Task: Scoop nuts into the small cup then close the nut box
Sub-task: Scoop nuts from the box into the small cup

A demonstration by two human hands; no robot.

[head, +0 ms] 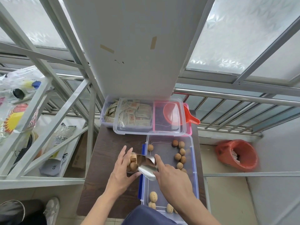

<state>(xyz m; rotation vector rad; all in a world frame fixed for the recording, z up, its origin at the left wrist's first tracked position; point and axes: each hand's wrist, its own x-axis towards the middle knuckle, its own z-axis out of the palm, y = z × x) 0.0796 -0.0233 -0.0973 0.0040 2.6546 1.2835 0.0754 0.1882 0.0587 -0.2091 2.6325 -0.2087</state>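
Observation:
The clear nut box [194, 161] with blue side clasps lies open on the dark table, with several walnuts [179, 157] loose along its right side and near end. My right hand [174, 179] grips a metal scoop [146, 166], tipped with its mouth at a small clear cup [132, 162] that holds several walnuts. My left hand [121, 169] wraps around the cup at the box's left edge. A clear lid [149, 129] rests beyond the box, on top of two other containers.
Under the lid sit a box of sachets [113, 111] and a pink box holding an orange scoop [189, 116]. A metal shelf frame [48, 127] stands to the left. Right of the table are a railing and an orange-lined bin [238, 155] on the floor.

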